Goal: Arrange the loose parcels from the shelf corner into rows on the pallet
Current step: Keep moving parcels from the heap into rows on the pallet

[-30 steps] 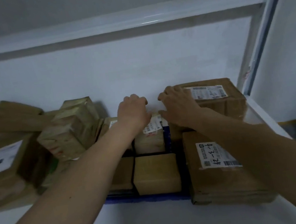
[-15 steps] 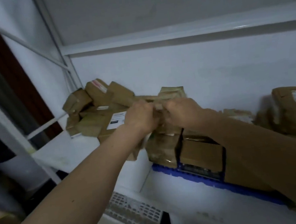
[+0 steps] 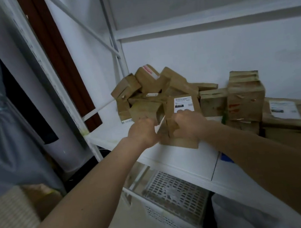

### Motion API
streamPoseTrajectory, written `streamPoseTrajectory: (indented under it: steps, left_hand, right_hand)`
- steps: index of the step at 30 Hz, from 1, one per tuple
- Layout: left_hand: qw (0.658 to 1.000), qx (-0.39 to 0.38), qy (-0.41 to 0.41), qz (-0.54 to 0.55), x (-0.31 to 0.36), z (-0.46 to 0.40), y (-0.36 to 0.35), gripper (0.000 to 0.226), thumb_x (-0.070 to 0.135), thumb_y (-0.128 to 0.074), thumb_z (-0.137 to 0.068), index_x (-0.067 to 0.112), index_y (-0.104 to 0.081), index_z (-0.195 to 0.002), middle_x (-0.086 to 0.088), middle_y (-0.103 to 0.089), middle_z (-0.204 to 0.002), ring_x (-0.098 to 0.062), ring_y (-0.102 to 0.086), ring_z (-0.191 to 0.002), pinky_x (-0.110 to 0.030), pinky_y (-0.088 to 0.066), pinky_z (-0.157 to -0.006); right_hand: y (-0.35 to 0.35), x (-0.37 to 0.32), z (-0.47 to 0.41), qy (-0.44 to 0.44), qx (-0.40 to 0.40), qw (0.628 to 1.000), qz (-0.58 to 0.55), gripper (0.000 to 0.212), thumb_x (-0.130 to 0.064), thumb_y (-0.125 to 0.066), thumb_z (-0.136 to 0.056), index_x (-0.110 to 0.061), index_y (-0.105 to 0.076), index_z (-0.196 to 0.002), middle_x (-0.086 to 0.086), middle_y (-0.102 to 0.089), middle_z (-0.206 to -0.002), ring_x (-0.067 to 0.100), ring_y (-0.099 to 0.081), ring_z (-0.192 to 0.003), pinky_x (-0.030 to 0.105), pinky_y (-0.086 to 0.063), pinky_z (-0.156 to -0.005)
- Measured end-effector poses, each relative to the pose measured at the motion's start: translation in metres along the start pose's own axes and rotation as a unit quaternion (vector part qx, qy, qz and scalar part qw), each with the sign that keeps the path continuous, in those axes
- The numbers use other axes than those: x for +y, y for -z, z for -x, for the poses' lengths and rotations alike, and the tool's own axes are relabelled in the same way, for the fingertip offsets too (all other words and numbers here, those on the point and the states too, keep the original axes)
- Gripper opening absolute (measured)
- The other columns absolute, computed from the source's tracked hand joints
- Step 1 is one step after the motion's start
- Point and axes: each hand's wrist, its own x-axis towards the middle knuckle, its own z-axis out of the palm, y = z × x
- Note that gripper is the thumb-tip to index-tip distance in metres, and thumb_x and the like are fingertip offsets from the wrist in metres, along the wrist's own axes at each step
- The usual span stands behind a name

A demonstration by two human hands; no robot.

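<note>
My right hand grips a brown parcel with a white label on its face, my fingertips curled over the label's lower edge and my thumb on the side nearest me. My left hand is beside it, fingers curled at the parcel's left edge, though blur keeps me from telling whether it truly holds the parcel or the smaller box just behind it. The parcel stands tilted at the front of the white shelf, at the near edge of the loose heap piled in the corner. To the right, well apart from the heap, stacked boxes sit in rows, with a bit of blue pallet showing under them.
</note>
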Motion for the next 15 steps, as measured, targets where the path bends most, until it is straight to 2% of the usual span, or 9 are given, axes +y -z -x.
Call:
streamPoseTrajectory:
  steps: [5, 9, 15]
  left_hand:
    - [0.999, -0.018, 0.015, 0.023, -0.042, -0.016, -0.006, 0.052, 0.041, -0.066, -0.086, 0.021, -0.054, -0.132, -0.005, -0.045, -0.141, -0.024, -0.042, -0.130, -0.035, -0.041, -0.101]
    - [0.999, -0.024, 0.020, 0.034, -0.063, -0.036, -0.013, 0.053, 0.041, -0.066, -0.086, 0.020, -0.053, -0.133, -0.007, -0.045, -0.141, -0.025, -0.041, -0.130, -0.034, -0.040, -0.100]
    - [0.997, -0.058, 0.014, 0.049, -0.081, -0.079, -0.017, 0.061, 0.042, -0.066, -0.085, 0.018, -0.047, -0.137, -0.008, -0.044, -0.142, -0.026, -0.040, -0.131, -0.033, -0.039, -0.100]
  right_hand:
    - [-0.007, -0.020, -0.027, -0.004, -0.004, 1.000, -0.001, 0.033, -0.029, -0.059, -0.087, -0.007, -0.058, -0.112, 0.010, -0.057, -0.112, 0.027, -0.056, -0.104, 0.036, -0.050, -0.085]
    - [-0.013, -0.026, -0.057, -0.018, 0.016, 1.000, -0.008, 0.027, -0.026, -0.057, -0.087, -0.007, -0.056, -0.106, 0.008, -0.054, -0.104, 0.026, -0.054, -0.099, 0.034, -0.046, -0.082]
    - [-0.022, -0.003, -0.101, -0.048, 0.057, 0.997, 0.018, 0.022, -0.030, -0.047, -0.092, -0.012, -0.055, -0.101, 0.007, -0.056, -0.105, 0.025, -0.053, -0.100, 0.040, -0.046, -0.093]
